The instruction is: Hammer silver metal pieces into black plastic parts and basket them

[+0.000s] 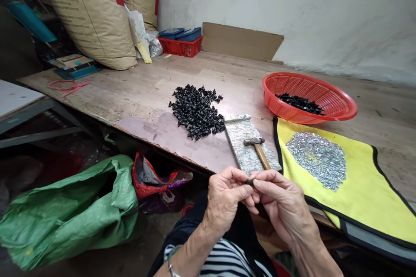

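Note:
My left hand (224, 197) and my right hand (281, 203) meet in front of me, just below the table's near edge. Between their pinched fingertips sits a small black part (249, 182). Both hands are closed on it. A heap of similar black parts (196, 110) lies on the wooden table (136, 91) beyond my hands. A small hammer (258, 149) rests on a grey stone slab (240, 132) right above my hands. A pile of tiny silver metal pieces (316, 160) lies on a yellow mat (367, 181) to the right.
A red basket (338, 104) holding more black parts stands at the right rear. Big brown sacks (94, 13), a red crate (180, 46) with blue trays and cardboard (242, 41) line the back. A green bag (71, 212) and red bag (152, 179) lie on the floor at left.

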Action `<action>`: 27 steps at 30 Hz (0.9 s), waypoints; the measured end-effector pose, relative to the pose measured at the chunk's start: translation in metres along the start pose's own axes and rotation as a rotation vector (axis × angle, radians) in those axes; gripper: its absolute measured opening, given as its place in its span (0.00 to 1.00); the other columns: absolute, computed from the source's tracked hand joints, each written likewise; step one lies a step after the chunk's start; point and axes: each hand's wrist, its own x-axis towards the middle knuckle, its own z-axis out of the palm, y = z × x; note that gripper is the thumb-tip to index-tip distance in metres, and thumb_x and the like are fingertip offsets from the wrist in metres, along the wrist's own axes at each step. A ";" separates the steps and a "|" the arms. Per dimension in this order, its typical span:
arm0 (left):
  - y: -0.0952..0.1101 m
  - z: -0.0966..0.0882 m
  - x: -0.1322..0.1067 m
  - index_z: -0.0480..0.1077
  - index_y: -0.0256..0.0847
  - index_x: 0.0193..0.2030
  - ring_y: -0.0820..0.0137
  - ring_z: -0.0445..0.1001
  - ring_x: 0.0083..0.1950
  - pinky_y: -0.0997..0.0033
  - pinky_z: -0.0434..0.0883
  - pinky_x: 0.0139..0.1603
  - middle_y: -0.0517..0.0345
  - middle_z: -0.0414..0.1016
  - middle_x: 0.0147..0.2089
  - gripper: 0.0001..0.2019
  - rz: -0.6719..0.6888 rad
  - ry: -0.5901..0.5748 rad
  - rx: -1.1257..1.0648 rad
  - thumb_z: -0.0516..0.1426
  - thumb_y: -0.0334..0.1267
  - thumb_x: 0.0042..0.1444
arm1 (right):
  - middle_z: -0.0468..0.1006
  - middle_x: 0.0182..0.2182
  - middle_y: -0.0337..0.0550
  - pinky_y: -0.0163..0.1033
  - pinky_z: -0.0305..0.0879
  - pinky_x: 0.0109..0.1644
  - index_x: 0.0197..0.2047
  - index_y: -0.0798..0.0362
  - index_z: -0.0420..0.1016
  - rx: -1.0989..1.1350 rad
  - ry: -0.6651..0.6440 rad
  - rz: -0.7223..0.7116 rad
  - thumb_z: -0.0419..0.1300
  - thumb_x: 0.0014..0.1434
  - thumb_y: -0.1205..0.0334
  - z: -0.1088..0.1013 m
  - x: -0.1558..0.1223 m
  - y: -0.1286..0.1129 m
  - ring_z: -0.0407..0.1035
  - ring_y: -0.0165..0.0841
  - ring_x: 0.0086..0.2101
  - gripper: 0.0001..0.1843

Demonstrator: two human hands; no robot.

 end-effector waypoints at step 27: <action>0.013 -0.014 0.051 0.64 0.35 0.27 0.76 0.65 0.14 0.74 0.69 0.11 0.62 0.69 0.19 0.09 0.021 0.111 0.159 0.61 0.32 0.39 | 0.72 0.21 0.43 0.38 0.57 0.27 0.28 0.50 0.66 -1.518 0.209 -0.468 0.57 0.49 0.49 -0.046 0.035 -0.016 0.67 0.36 0.24 0.13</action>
